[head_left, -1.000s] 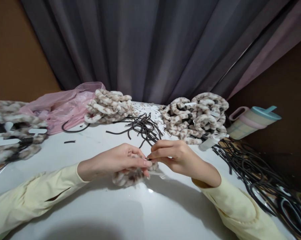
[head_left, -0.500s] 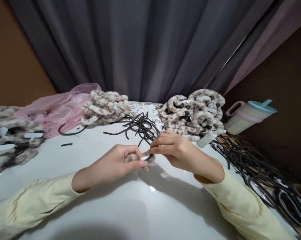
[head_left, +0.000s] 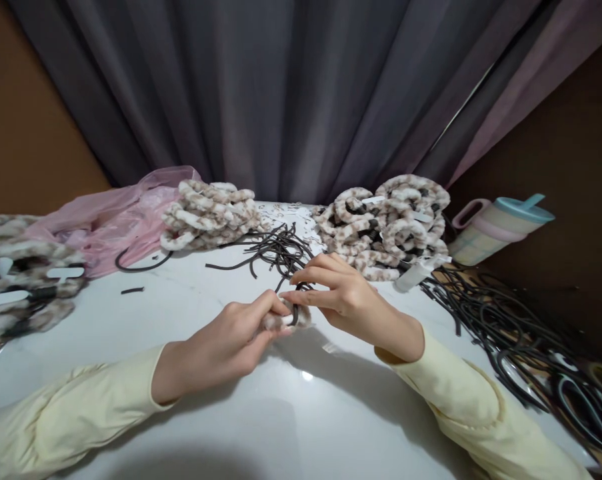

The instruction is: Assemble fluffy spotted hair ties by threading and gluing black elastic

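Between the thumb and fingers of my left hand [head_left: 235,340] is a fluffy white-and-brown piece [head_left: 303,316] with a small white part on it. A dark cord [head_left: 295,315] loops over this piece. My right hand [head_left: 335,290] pinches the dark cord from above, its fingertips close to those of my left hand. Just behind my hands lies a heap of dark cut cords [head_left: 278,250] on the white table [head_left: 181,293]. The fingers partly hide the fluffy piece.
Fluffy loops are piled at the back left [head_left: 213,217], back right [head_left: 388,223] and far left [head_left: 25,280]. A pink bag [head_left: 125,217], small bottle [head_left: 415,273], cup [head_left: 498,230], long dark cords [head_left: 495,327] and scissors [head_left: 583,413] surround the table's middle.
My right hand has moved slightly left, bringing the dark cord over the fluffy piece. My left hand has turned a little, and its fingers sit closer round the piece.
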Demonstrator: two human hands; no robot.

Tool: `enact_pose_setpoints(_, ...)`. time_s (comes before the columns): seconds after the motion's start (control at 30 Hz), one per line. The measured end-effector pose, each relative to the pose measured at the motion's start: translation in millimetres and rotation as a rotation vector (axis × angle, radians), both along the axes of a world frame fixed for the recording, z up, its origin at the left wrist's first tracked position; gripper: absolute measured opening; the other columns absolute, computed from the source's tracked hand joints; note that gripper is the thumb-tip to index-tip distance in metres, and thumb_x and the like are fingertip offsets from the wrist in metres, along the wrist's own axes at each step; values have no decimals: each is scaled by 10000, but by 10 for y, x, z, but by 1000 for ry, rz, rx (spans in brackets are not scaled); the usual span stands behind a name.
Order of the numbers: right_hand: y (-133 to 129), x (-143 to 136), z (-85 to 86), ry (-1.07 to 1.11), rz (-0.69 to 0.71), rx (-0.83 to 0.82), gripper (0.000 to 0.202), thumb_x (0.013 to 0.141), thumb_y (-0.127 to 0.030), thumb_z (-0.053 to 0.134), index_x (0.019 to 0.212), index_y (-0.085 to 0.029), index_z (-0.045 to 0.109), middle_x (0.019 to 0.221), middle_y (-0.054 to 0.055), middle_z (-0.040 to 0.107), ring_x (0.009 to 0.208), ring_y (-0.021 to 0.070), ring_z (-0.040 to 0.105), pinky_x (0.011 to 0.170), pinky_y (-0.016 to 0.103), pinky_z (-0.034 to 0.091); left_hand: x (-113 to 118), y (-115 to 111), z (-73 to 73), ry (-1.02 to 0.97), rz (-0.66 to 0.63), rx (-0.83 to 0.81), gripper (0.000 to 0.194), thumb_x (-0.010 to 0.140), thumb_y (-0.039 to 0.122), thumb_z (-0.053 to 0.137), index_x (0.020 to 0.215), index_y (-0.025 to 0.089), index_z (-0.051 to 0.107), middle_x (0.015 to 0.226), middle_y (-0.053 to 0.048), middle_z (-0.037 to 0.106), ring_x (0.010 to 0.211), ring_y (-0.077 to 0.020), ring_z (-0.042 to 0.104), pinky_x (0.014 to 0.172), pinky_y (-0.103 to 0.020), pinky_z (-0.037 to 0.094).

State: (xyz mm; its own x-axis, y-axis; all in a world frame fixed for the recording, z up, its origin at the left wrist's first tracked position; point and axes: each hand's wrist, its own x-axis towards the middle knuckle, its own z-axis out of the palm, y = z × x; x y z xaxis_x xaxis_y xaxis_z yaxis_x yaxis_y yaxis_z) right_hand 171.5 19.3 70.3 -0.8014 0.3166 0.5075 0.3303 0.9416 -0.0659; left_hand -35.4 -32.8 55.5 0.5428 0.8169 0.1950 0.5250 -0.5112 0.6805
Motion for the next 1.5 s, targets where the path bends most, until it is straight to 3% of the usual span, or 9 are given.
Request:
enact_pose_setpoints(0.37,39,-76,-88,64,130,-407,262,862,-69,460,996,-154,668,1014,109,642,898,164,585,755,278,491,26,-10,-14,-17,-48,9,175,859,216,423,977,189,550,664,21,569,459,-73,392,498,-190,344)
enact_pose_setpoints(0.5,-22,-88,-61,188,-73,-394,347,813,-22,442,1076,-143,634,1216,129,562,1077,200,556,841,304,480,51,61,25,-112,107,-249,159,830,317,519,826,167,570,685,3,630,475,-68,406,471,-183,328)
enact_pose_setpoints(0.6,-142,-104,78,313,-245,-411,321,746,11,440,874,-136,695,953,79,677,887,182,623,772,277,487,56,132,90,-314,228,-541,225,805,373,557,854,154,549,736,-17,656,432,-55,382,402,-174,296)
enact_pose_setpoints(0.7,-260,-131,193,272,-365,-682,325,706,-1,450,786,-162,720,741,15,699,663,145,623,626,228,480,36,197,120,-515,264,-736,209,789,326,591,839,125,570,750,-20,626,404,-15,291,360,-147,206)
enact_pose_setpoints(1.0,-304,-262,-25,143,-270,-1099,459,825,-135,440,1280,-145,499,823,55,680,617,137,587,496,211,458,-24,353,45,-892,310,-1022,73,743,125,602,686,93,569,565,42,412,401,-2,270,350,-99,248)
enact_pose_setpoints(1.1,-284,-319,-58,171,-259,-1369,553,869,-191,434,1401,-155,288,668,12,622,465,103,507,390,192,418,-27,338,69,-899,328,-973,66,749,132,606,710,91,571,599,34,442,404,4,276,349,-96,244)
enact_pose_setpoints(1.17,-265,-350,-49,238,-237,-1445,447,873,-217,455,1311,-141,412,609,-13,564,423,85,453,356,179,372,-19,307,75,-866,318,-885,79,760,156,611,737,90,573,632,26,476,417,7,291,371,-97,262)
enact_pose_setpoints(1.3,-220,-346,-6,295,-255,-1418,159,854,-232,505,820,-112,604,558,-36,508,351,27,304,349,178,254,16,247,47,-694,322,-608,189,798,279,599,910,134,553,689,14,568,426,-12,330,383,-119,258)
enact_pose_setpoints(1.5,-187,-233,63,260,-339,-1221,263,854,-269,526,639,-124,568,486,-62,446,393,28,279,422,184,250,37,218,-114,-354,340,-93,228,853,331,519,1011,194,429,671,28,627,393,-43,363,385,-153,280)
